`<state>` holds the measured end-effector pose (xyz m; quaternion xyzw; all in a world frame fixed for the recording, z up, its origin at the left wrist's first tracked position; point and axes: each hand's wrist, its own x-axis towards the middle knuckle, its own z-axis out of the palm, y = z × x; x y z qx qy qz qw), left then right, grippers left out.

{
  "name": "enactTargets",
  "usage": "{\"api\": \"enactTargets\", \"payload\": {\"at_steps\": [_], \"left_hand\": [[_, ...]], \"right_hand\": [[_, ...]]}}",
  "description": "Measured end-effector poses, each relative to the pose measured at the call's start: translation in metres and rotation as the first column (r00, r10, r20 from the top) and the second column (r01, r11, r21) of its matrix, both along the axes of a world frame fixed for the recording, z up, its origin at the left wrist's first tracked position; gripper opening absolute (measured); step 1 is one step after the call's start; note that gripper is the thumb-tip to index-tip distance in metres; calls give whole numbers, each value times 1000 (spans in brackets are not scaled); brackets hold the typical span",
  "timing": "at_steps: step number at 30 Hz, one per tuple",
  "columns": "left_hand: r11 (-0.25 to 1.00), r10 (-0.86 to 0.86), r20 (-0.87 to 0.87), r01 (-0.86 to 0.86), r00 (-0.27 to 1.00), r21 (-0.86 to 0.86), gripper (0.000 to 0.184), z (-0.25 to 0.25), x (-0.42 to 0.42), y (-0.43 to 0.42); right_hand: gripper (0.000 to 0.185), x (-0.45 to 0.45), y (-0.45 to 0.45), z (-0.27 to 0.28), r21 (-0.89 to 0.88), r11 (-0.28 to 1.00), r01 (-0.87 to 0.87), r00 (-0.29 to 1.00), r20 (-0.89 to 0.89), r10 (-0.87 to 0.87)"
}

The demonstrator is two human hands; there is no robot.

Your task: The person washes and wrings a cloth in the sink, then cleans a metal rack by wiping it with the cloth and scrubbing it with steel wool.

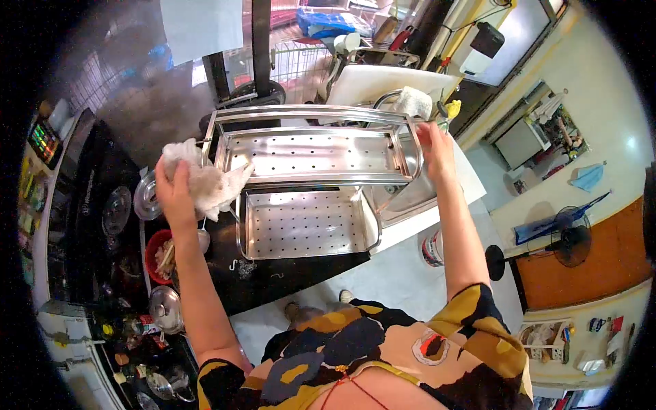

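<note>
A two-tier stainless steel dish rack with perforated trays stands on the black counter in the head view. My left hand is closed around a crumpled whitish cloth at the rack's left end, and part of the cloth lies over the upper frame. At the opposite end, my right hand has its fingers on the upper right corner of the frame; the fingertips are partly hidden behind the metal. The lower tray sits closer to my body than the upper one.
Left of the rack are a red bowl, glass lids and a lidded pot. A sink with a faucet lies behind and right, with a white towel near it. A white bucket stands on the floor.
</note>
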<state>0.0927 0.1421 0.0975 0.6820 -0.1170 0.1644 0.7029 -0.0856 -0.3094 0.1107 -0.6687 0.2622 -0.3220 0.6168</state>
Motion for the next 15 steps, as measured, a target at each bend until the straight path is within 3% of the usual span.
{"api": "enactTargets", "payload": {"at_steps": [2, 5, 8, 12, 15], "left_hand": [[997, 67, 69, -70, 995, 42, 35, -10, 7, 10], [926, 113, -47, -122, 992, -358, 34, 4, -2, 14], [917, 162, 0, -151, 987, -369, 36, 20, -8, 24], [846, 196, -156, -247, 968, -473, 38, 60, -42, 6], [882, 166, -37, -165, 985, -441, 39, 48, -45, 1]], "right_hand": [[47, -21, 14, -9, 31, 999, -39, 999, 28, 38], [47, -46, 40, -13, 72, 993, -94, 994, 63, 90], [46, -54, 50, -20, 74, 989, -131, 989, 73, 126], [43, -58, 57, -24, -54, 991, -123, 990, 60, 127], [42, -61, 59, -29, -78, 988, -137, 990, 13, 138]]}}
